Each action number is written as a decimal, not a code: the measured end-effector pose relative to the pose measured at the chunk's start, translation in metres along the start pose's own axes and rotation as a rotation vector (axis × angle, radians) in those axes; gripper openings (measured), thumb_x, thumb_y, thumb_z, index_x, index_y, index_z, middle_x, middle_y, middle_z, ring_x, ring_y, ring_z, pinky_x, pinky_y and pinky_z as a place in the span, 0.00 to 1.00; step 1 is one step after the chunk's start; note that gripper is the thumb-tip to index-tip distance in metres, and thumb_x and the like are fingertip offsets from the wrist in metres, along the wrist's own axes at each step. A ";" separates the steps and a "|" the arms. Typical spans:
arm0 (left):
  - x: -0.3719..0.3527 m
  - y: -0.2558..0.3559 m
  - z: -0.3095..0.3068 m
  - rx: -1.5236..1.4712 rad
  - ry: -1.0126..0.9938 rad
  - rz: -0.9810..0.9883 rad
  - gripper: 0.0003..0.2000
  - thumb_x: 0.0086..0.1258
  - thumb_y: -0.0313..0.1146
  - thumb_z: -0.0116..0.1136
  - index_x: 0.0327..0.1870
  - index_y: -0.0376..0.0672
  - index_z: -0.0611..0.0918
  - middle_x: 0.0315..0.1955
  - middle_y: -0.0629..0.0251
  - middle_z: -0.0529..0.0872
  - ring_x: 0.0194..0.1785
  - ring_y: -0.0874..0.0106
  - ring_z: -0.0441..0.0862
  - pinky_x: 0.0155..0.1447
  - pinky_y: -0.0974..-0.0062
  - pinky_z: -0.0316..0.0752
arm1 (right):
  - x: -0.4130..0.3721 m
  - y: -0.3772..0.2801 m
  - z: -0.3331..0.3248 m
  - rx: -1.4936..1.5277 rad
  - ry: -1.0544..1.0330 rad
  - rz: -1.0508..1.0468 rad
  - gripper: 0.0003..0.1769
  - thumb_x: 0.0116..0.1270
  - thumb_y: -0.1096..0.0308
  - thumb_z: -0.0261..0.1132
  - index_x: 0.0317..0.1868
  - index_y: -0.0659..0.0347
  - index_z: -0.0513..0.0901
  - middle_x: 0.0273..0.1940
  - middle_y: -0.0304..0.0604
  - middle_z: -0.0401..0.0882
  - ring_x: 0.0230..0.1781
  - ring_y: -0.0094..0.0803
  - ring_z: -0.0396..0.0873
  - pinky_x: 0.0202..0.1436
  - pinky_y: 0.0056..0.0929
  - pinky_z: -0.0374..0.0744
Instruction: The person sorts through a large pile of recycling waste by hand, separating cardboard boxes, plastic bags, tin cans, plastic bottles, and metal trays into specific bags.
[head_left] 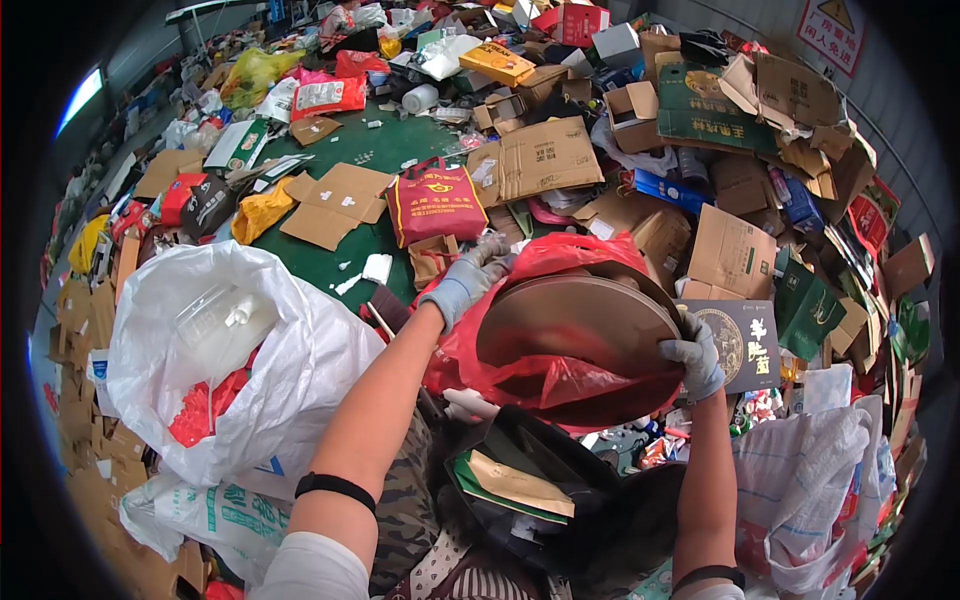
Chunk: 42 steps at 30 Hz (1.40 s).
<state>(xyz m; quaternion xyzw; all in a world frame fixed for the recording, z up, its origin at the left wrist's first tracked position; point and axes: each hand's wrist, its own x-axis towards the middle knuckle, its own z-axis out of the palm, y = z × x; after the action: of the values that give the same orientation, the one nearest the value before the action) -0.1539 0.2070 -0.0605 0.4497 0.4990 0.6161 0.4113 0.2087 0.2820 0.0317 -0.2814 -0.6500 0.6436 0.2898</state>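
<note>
Both hands wear light grey gloves. My left hand (pixel 467 283) has its fingers closed on the upper left edge of a red plastic bag (pixel 455 350). Inside the bag's open mouth lie round brown discs (pixel 575 325), seemingly stacked. At their right edge, my right hand (pixel 695 355) grips the discs, thumb on the front face and fingers behind, partly hidden. Below the bag, near my lap, a black bag (pixel 510 440) holds a green and tan flat piece (pixel 515 485). Right behind my right hand stands a dark box with white characters (pixel 755 350).
A white woven sack (pixel 330 340) with plastic and red scraps stands at the left. Another white sack (pixel 800 480) is at the lower right. Flattened cardboard (pixel 540 160), a red and yellow bag (pixel 437 205) and heaped waste lie ahead on a green floor (pixel 390 150).
</note>
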 end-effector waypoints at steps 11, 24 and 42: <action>-0.041 0.047 0.051 -0.772 -0.441 -0.347 0.42 0.57 0.70 0.47 0.67 0.50 0.62 0.62 0.66 0.69 0.64 0.72 0.66 0.66 0.66 0.62 | 0.026 0.092 -0.071 0.605 0.811 -0.408 0.18 0.61 0.62 0.62 0.48 0.62 0.79 0.49 0.41 0.78 0.51 0.29 0.74 0.59 0.29 0.70; -0.048 0.012 0.075 -0.372 0.089 -0.474 0.17 0.68 0.37 0.53 0.55 0.40 0.74 0.44 0.60 0.81 0.47 0.68 0.80 0.53 0.68 0.75 | 0.074 0.090 0.006 0.890 0.573 0.253 0.35 0.57 0.39 0.62 0.54 0.59 0.73 0.49 0.47 0.78 0.47 0.39 0.78 0.53 0.42 0.78; 0.013 -0.014 0.046 -0.645 0.308 -0.475 0.13 0.71 0.41 0.45 0.52 0.49 0.75 0.44 0.66 0.83 0.43 0.66 0.82 0.48 0.61 0.78 | 0.053 0.082 0.069 -0.194 0.171 -0.228 0.17 0.60 0.67 0.67 0.49 0.59 0.78 0.43 0.36 0.80 0.42 0.27 0.76 0.48 0.24 0.73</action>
<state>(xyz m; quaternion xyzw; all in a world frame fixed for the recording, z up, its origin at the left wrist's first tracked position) -0.1123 0.2328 -0.0676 0.0734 0.4260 0.6887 0.5821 0.1217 0.2759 -0.0500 -0.2859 -0.7099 0.5146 0.3867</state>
